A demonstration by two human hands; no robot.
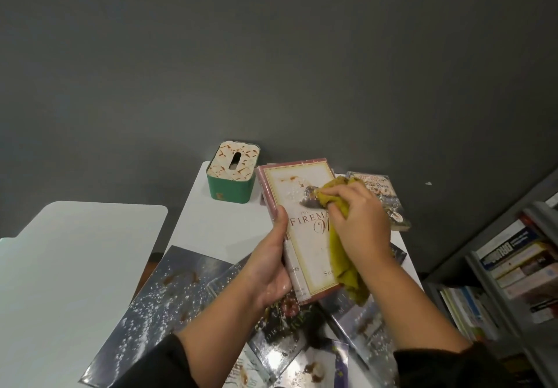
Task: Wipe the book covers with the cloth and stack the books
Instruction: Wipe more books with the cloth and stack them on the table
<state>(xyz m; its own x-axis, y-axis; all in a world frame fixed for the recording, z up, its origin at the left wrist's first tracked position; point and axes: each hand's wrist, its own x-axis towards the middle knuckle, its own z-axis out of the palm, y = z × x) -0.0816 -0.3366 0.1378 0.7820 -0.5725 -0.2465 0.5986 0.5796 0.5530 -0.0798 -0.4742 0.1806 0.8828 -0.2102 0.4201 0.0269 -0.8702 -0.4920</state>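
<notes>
The person holds a cream-covered book (305,224) up off the table, the left hand (273,263) wrapped round its spine edge with the thumb lying along the front cover. The right hand (359,221) is bunched around a yellow-green cloth (347,269), pressing it to the cover's right half; a tail of the cloth hangs down past the book's lower corner, under the wrist.

The wiping looks barely underway, I'd say. Brownish smears and pale specks show on the cover just left of the cloth, beyond the right hand's fingertips, so this book is not clean yet. Below both forearms several dark glossy books (169,300) lie scattered and overlapping, spattered with white specks and brown blotches, none squared into a pile. Beyond the right hand's knuckles one more paperback (392,206) lies flat on the white table (217,227); whether it has been wiped I can't tell.

So no stack is visible, and most of the job is left: finish this cover, work through the spattered ones below, then pile them. Beyond the left thumb stands a green tissue box (231,189); shelved books (513,260) sit off to the right.
</notes>
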